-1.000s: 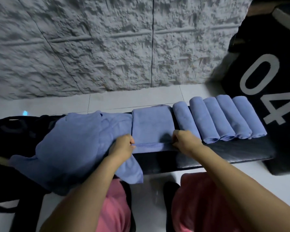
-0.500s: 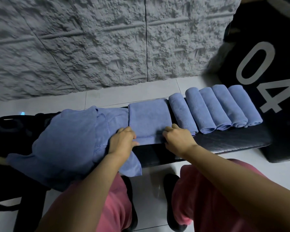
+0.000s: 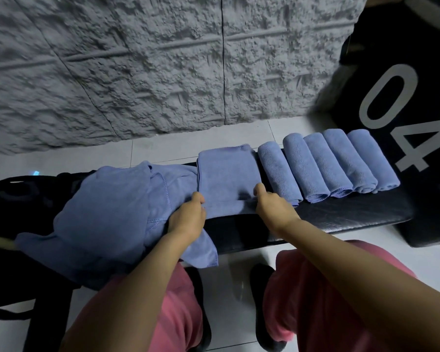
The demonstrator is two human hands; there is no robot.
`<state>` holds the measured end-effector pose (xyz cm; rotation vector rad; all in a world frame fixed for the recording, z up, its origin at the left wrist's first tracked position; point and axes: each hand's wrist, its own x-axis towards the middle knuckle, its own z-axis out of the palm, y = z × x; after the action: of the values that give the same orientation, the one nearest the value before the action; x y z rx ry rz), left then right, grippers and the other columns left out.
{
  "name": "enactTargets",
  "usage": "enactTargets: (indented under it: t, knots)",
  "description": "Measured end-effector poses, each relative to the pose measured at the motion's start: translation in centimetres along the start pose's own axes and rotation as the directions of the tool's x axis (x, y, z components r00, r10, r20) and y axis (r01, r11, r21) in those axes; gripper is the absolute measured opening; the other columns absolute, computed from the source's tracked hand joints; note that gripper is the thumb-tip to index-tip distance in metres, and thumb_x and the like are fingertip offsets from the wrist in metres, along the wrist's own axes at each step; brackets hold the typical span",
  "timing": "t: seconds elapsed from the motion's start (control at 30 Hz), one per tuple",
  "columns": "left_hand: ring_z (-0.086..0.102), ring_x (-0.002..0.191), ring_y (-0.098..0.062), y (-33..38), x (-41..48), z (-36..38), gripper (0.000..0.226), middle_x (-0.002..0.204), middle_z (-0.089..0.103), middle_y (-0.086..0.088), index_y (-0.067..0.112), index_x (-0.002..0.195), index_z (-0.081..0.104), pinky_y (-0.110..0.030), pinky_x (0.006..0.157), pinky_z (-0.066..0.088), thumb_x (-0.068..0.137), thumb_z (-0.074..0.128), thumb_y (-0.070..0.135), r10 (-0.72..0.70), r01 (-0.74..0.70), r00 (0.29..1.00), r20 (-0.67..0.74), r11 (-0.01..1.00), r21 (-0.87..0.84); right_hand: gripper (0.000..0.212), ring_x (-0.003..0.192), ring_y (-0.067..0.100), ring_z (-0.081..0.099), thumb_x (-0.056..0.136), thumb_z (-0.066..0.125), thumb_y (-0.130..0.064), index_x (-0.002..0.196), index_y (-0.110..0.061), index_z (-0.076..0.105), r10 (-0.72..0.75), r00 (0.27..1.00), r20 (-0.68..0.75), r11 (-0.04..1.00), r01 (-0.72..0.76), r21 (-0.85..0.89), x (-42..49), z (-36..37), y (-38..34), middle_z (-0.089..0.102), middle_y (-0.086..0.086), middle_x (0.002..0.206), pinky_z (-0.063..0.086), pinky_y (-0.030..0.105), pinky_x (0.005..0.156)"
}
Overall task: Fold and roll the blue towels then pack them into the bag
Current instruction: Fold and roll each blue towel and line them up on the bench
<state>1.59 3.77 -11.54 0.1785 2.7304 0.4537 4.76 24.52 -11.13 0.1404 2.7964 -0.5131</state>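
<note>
Only writing: big pale grey "04" on the side of a matte black box (image 3: 404,102) at far right. Folded towel (image 3: 226,176) = flat blue rectangle, fuzzy microfibre, lies mid tabletop (image 3: 353,217). Left hand (image 3: 187,217) curls round its near left corner; right hand (image 3: 273,209) grips the near right corner w/ thumb on top, so both are closed on the towel's near edge. Just right of it are 5 rolled towels (image 3: 323,166), same blue, tight cylinders side by side & touching, rolled ends facing the person. To the left is a loose towel pile (image 3: 104,214), crumpled, stitched hems showing, one corner hanging over the tabletop's front edge. The pile lies partly over a black bag (image 3: 21,196) at the left end, w/ a strap trailing down; opening hard to make out. Tabletop is black padded vinyl w/ slight sheen, long & narrow. Behind it: rough grey stone-look wall (image 3: 137,72) w/ thin dark seams, white tiled floor (image 3: 163,151). Pink shorts (image 3: 315,288) & black shoes (image 3: 263,275) below
</note>
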Motion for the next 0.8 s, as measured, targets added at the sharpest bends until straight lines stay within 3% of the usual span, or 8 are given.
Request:
enactTargets:
  t: [0.07, 0.17, 0.27, 0.37, 0.5, 0.57, 0.7, 0.8]
  knots:
    - [0.054, 0.077, -0.027, 0.0, -0.1, 0.0, 0.02, 0.095, 0.061, -0.009, 0.011, 0.114, 0.039, -0.036, 0.068, 0.045, 0.096, 0.037, 0.019, -0.029, 0.029, 0.999, 0.018, 0.999, -0.014, 0.025, 0.086, 0.042, 0.057, 0.086, 0.038, -0.001, 0.111, -0.008, 0.036, 0.025, 0.999, 0.02, 0.999, -0.025, 0.035, -0.1, 0.1, -0.1, 0.06, 0.022, 0.099, 0.037, 0.041, 0.067]
    - [0.056, 0.082, -0.026, -0.1, -0.3, 0.0, 0.02, 0.096, 0.059, -0.007, 0.01, 0.111, 0.04, -0.033, 0.067, 0.045, 0.094, 0.044, 0.021, -0.037, 0.036, 0.999, -0.023, 0.998, -0.05, 0.025, 0.086, 0.043, 0.057, 0.086, 0.04, -0.002, 0.111, -0.007, 0.038, -0.003, 1.0, -0.008, 0.999, 0.003, -0.054, -0.2, 0.1, -0.3, 0.058, 0.021, 0.102, 0.034, 0.039, 0.062]
    - [0.052, 0.094, -0.022, -0.4, -0.1, 0.2, 0.006, 0.098, 0.053, -0.002, 0.014, 0.096, 0.051, -0.032, 0.065, 0.043, 0.09, 0.052, 0.014, 0.073, -0.074, 0.984, -0.164, 0.997, 0.001, 0.026, 0.078, 0.041, 0.057, 0.083, 0.043, 0.003, 0.107, -0.009, 0.045, -0.119, 0.991, -0.057, 0.971, 0.104, -0.213, -0.1, -0.1, -0.3, 0.047, 0.012, 0.105, 0.03, 0.038, 0.056]
    - [0.05, 0.099, -0.02, -0.6, 0.0, 0.4, 0.011, 0.093, 0.053, 0.003, 0.014, 0.08, 0.058, -0.03, 0.063, 0.042, 0.089, 0.054, 0.012, 0.156, -0.15, 0.97, -0.188, 0.988, 0.046, 0.022, 0.074, 0.038, 0.055, 0.08, 0.048, 0.007, 0.096, -0.008, 0.049, -0.198, 0.98, -0.031, 0.941, 0.181, -0.286, -0.1, -0.1, -0.1, 0.044, 0.009, 0.102, 0.029, 0.038, 0.054]
    - [0.044, 0.114, -0.015, -0.5, -0.2, 0.3, 0.036, 0.114, 0.055, 0.008, 0.016, 0.108, 0.063, -0.026, 0.079, 0.043, 0.085, 0.063, 0.043, 0.185, -0.179, 0.977, -0.104, 0.982, 0.06, 0.013, 0.089, 0.033, 0.051, 0.081, 0.048, 0.001, 0.092, -0.005, 0.052, -0.234, 0.971, -0.056, 0.947, 0.214, -0.241, -0.4, 0.6, 0.2, 0.045, 0.009, 0.103, 0.035, 0.039, 0.055]
    - [0.042, 0.117, -0.015, -0.6, -0.3, 0.4, 0.042, 0.121, 0.051, 0.009, 0.018, 0.118, 0.058, -0.026, 0.082, 0.043, 0.082, 0.069, 0.037, 0.187, -0.178, 0.98, -0.068, 0.977, 0.118, 0.009, 0.097, 0.03, 0.046, 0.08, 0.053, -0.006, 0.09, -0.005, 0.055, -0.249, 0.966, -0.065, 0.943, 0.227, -0.245, -0.6, 1.1, 0.4, 0.046, 0.009, 0.106, 0.036, 0.036, 0.057]
    - [0.043, 0.113, -0.017, -0.8, -0.2, 1.0, 0.036, 0.122, 0.051, 0.008, 0.018, 0.12, 0.056, -0.026, 0.082, 0.044, 0.085, 0.062, 0.009, 0.194, -0.183, 0.972, -0.135, 0.979, 0.095, 0.011, 0.087, 0.032, 0.05, 0.069, 0.069, -0.003, 0.075, -0.007, 0.061, -0.284, 0.953, -0.11, 0.903, 0.227, -0.365, -0.6, 1.4, 0.5, 0.05, 0.01, 0.1, 0.034, 0.033, 0.049]
    - [0.044, 0.115, -0.021, -1.0, 0.2, 1.2, 0.035, 0.125, 0.055, 0.003, 0.017, 0.124, 0.057, -0.03, 0.089, 0.045, 0.09, 0.054, 0.008, 0.119, -0.131, 0.983, -0.143, 0.988, -0.077, 0.025, 0.101, 0.028, 0.046, 0.085, 0.051, -0.01, 0.108, -0.016, 0.06, -0.167, 0.979, -0.12, 0.937, 0.12, -0.327, -0.4, 1.3, 0.5, 0.048, 0.004, 0.114, 0.034, 0.032, 0.053]
